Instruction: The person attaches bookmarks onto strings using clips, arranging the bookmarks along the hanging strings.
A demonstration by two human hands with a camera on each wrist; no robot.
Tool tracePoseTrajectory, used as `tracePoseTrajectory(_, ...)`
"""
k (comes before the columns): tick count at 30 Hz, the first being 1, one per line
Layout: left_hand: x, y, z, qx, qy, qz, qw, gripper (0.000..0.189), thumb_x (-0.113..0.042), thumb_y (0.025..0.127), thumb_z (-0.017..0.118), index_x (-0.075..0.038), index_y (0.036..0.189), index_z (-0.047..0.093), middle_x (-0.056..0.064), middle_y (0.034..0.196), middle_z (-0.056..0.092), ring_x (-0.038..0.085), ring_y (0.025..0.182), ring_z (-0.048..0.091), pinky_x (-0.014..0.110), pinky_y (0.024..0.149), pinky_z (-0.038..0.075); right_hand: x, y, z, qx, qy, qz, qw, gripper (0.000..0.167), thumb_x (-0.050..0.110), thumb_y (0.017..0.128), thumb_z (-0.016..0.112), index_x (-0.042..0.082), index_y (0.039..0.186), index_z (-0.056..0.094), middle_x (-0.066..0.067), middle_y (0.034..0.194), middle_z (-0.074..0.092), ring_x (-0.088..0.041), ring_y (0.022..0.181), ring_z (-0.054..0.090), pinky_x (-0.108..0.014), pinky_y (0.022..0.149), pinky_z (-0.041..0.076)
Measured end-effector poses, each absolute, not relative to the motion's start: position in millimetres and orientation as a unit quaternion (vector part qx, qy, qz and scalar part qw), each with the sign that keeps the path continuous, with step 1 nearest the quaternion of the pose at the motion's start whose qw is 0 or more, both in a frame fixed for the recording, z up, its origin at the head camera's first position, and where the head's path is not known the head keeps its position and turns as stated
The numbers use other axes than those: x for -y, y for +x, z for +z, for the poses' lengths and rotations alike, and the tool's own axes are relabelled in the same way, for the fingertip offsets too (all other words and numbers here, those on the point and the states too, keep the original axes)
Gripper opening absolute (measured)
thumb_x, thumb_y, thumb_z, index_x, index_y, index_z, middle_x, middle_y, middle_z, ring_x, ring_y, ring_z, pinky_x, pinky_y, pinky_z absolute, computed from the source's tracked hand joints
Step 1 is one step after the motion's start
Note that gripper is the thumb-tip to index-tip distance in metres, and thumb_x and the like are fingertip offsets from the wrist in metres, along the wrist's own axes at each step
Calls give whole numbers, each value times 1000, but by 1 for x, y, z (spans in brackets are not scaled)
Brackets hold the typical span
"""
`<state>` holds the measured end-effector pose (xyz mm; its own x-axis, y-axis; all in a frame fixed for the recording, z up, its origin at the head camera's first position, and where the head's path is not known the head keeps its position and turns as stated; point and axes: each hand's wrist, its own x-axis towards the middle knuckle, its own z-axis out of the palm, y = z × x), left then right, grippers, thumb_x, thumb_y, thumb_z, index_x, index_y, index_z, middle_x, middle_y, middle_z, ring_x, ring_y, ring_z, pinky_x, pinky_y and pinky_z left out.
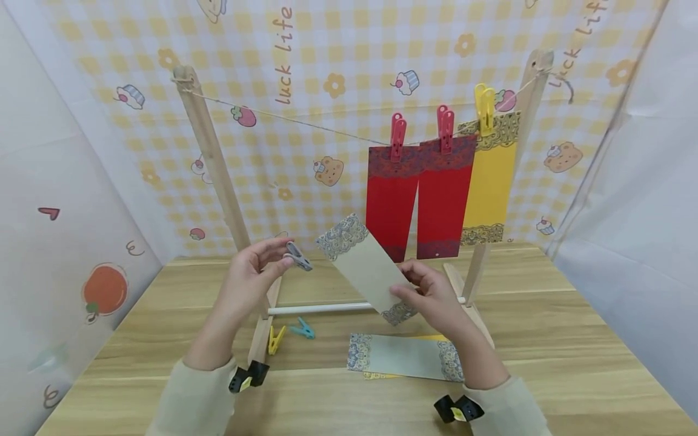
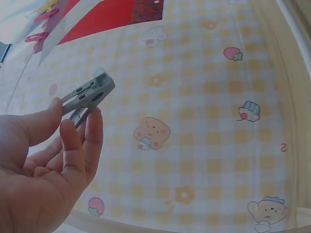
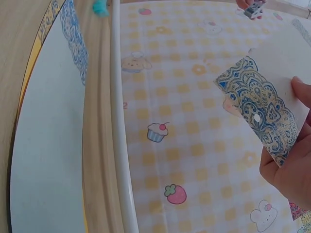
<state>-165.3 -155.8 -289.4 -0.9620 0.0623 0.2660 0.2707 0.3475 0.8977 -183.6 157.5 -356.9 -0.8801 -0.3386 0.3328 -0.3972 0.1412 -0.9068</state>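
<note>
Between thumb and fingertips my left hand (image 1: 253,275) pinches a grey clothespin (image 1: 299,257), its nose pointing away from the hand. In the left wrist view the same clothespin (image 2: 90,94) sits at the fingertips. My right hand (image 1: 431,297) grips a pale card (image 1: 365,266) with patterned ends by its lower right part, and the card tilts up to the left. The right wrist view shows the card's blue and gold pattern (image 3: 262,109) beside the thumb. Card and clothespin are apart, both below the string (image 1: 305,123).
Two red cards (image 1: 389,194) and a yellow card (image 1: 492,181) hang by clothespins at the string's right half. Wooden posts (image 1: 212,151) hold the string, with a white rod (image 1: 327,308) low between them. A yellow clothespin (image 1: 276,340), a blue clothespin (image 1: 303,328) and stacked cards (image 1: 406,355) lie on the table.
</note>
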Motion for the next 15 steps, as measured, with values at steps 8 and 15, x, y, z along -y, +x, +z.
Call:
tracePoseTrajectory(8,154,-162,-260,815,-146,-544,136,33,-1,99,55,2,132,56,24,122,65,-4,97,63,15,84,54,-149,-181,-351,730,226,643,46,27,5,93,67,-5,117,56,-21,119,67,-9,99,66,-25,83,58)
tracePoseTrajectory(15,147,-164,-238,793,-167,-549,204,31,3,99,53,5,129,54,7,112,64,0,96,61,14,79,52,-142,-179,-344,713,210,666,58,28,6,93,68,-4,116,56,-1,114,70,-10,100,67,-24,86,58)
